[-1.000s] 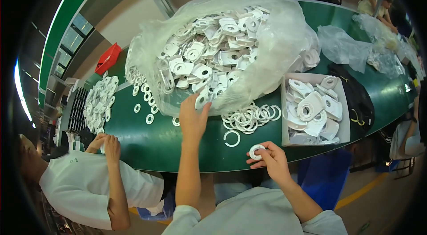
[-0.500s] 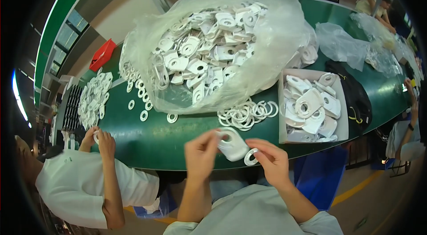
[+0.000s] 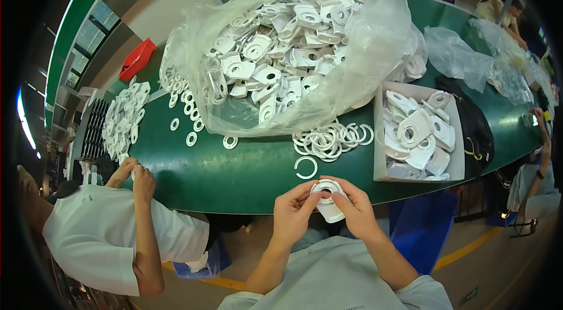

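Note:
Above my lap, at the near table edge, a white plastic part with a round hole is held between both hands. My left hand is closed on its left side and my right hand on its right. Both thumbs press near the hole, where a white flat ring appears to lie on the part's round end; the thumbs cover some of it. Just beyond my left hand, an open C-shaped white ring lies alone on the green table. A heap of similar C-shaped rings sits farther back.
A large clear plastic bag full of white parts dominates the table. At right stands a carton of such parts, beside a black bag. Loose rings lie left. A co-worker's hands work there. A blue bin stands below right.
The right hand has brought its flat ring in to the part, and both hands now grip the part together. A lone C-shaped ring now lies on the table in front of the heap.

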{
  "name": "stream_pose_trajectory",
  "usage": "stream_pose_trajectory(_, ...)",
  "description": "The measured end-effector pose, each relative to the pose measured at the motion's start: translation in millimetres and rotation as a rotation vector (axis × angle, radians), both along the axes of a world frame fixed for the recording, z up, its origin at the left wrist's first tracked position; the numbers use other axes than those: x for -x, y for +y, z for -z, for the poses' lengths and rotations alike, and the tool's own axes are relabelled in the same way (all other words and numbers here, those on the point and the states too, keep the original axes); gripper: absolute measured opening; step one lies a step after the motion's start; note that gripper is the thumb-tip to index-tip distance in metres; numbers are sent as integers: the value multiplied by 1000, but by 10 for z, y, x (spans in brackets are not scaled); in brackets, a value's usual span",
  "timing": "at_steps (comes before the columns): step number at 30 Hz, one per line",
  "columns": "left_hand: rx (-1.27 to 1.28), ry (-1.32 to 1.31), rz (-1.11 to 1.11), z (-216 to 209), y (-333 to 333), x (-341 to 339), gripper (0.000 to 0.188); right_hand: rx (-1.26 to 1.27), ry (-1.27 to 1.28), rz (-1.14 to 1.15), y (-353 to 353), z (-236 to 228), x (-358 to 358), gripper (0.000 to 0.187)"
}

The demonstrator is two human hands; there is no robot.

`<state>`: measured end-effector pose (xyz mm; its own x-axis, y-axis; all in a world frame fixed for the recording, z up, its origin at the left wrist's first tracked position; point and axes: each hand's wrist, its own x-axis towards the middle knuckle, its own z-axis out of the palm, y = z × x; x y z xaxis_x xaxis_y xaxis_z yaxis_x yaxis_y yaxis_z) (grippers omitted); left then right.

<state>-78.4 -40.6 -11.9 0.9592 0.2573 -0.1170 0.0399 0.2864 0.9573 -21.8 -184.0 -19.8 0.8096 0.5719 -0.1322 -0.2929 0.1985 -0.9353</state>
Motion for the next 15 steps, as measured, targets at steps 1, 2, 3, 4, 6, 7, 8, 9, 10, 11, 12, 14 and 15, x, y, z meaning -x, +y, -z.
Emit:
stream_pose_trajectory(1,4,20,-4,4,6,-8,29,16,-71,19,4,18,6,33)
stream_pose_trajectory(2,8,42,-6,8,8,-8,28,33,-139,40,2,26,17,31)
stream_pose_trajectory(3,8,44,-5,12,7,-11,28,32,-138,41,-2,23,20,31)
stream_pose_trajectory(4,-210,43,-25,15,6,-16,25,-24,-4,37,-10,14,21,29)
stream_pose_trajectory(6,-429,41,-44,24,32,-47,23,-82,129,34,-29,1,6,28)
stream_pose_trajectory(7,-626,25,-132,22,71,-63,24,-76,167,49,-51,-7,-3,26)
stream_pose_trajectory(8,-822,8,-224,17,110,-75,25,-70,206,59,-67,-15,-8,25)
stream_pose_trajectory(9,-823,8,-226,29,157,-108,25,-72,205,58,-77,-18,-16,25)
stream_pose_trajectory(10,-1024,-35,-236,60,214,-157,26,-78,206,63,-84,-22,-27,26)
stream_pose_trajectory(11,-1223,-77,-244,104,256,-192,28,-83,209,68,-92,-21,-26,27)
stream_pose_trajectory(12,-1204,3,-222,152,281,-212,29,-83,209,68,-100,-14,-21,27)
stream_pose_trajectory(14,-1244,-58,-205,232,340,-272,27,-86,226,52,-116,25,-22,29)
stream_pose_trajectory(15,-1284,-116,-191,242,367,-291,25,-86,226,57,-118,52,-15,29)
